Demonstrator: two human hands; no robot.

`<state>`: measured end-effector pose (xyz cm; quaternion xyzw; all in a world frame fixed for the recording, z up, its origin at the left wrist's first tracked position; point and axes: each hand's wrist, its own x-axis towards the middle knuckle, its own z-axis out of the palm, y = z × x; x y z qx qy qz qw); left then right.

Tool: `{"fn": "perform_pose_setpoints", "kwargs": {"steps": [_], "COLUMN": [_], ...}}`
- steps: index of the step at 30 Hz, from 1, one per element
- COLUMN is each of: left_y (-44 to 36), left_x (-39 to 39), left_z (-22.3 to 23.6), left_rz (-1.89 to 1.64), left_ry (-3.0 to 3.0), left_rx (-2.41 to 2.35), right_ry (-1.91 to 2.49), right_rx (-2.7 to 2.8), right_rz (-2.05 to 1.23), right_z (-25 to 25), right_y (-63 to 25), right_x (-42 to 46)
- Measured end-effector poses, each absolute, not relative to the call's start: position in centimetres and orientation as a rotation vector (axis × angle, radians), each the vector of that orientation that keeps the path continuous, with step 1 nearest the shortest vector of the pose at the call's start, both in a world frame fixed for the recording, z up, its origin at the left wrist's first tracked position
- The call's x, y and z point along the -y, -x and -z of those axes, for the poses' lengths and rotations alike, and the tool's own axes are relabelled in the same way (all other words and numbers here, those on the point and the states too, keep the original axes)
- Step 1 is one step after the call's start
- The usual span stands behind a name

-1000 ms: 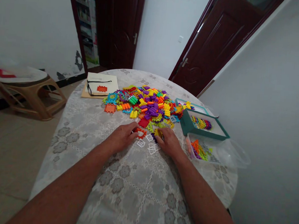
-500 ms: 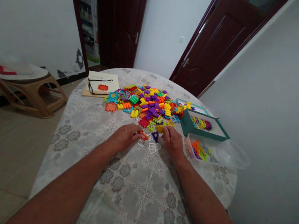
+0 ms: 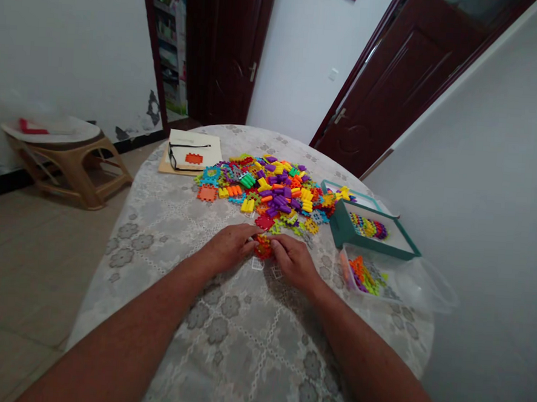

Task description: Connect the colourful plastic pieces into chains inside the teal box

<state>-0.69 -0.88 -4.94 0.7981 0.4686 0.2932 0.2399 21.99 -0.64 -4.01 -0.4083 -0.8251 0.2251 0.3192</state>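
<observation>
My left hand [image 3: 231, 247] and my right hand [image 3: 294, 262] meet near the middle of the table, fingers closed. Between them is an orange interlocking plastic piece [image 3: 262, 249], gripped at its left side by my left hand. My right hand pinches a yellow piece against it; the fingertips hide much of both, so I cannot tell whether they are joined. Small white lattice pieces [image 3: 257, 263] lie on the cloth just below. A red square piece [image 3: 264, 222] lies right behind my fingers, at the near edge of a heap of colourful building pieces [image 3: 276, 186].
To the right are a green box [image 3: 339, 231] of beads and a clear plastic tub [image 3: 383, 298] with more pieces. Eyeglasses [image 3: 173, 157] and an orange piece rest on a pale book [image 3: 212, 146] at the far left. A stool [image 3: 88, 181] stands beyond the patterned tablecloth [image 3: 222, 356].
My right hand has moved left with the yellow piece, bringing it against the orange piece in my left hand. The whole view has shifted slightly.
</observation>
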Motion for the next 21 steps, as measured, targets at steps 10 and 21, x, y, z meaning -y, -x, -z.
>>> {"fn": "perform_pose_setpoints", "kwargs": {"steps": [10,21], "left_y": [2.2,2.0], "left_x": [0.7,0.8], "left_z": [3.9,3.8], "left_rz": [-0.727,-0.633], "left_ry": [-2.138,-2.179], "left_rx": [-1.367,-1.413], "right_ry": [1.192,1.184], "right_rx": [2.446,2.073], "right_rz": [-0.139,-0.277], "right_z": [4.5,5.3], "right_y": [-20.8,-21.4], "right_x": [-5.9,-3.9]}}
